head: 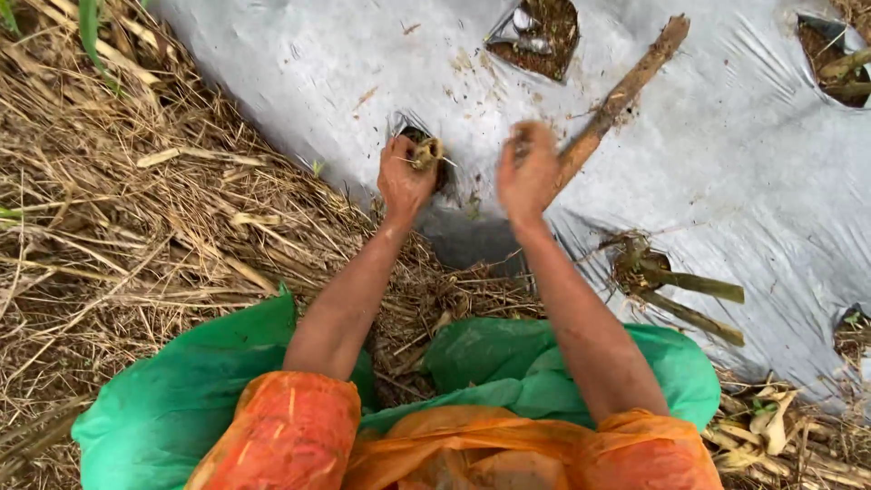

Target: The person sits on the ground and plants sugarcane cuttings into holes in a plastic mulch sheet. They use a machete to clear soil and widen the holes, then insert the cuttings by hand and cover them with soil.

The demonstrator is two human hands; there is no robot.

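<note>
The left hand [404,177] pinches a small pale clump of roots and straw [426,152] right over the torn planting hole [442,168] in the grey plastic mulch sheet [726,145]; the blurred right hand [528,172], grip unclear, hovers just beside it, the long brown stick [617,100] slanting away beyond

Two hands: left hand [404,179], right hand [527,172]; one stick [621,97]; one plastic sheet [726,163]; five holes.

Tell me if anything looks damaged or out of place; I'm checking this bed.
A loose stick lies askew across the grey sheet, and soil crumbs dot the sheet near the top hole. Nothing else stands out.
</note>
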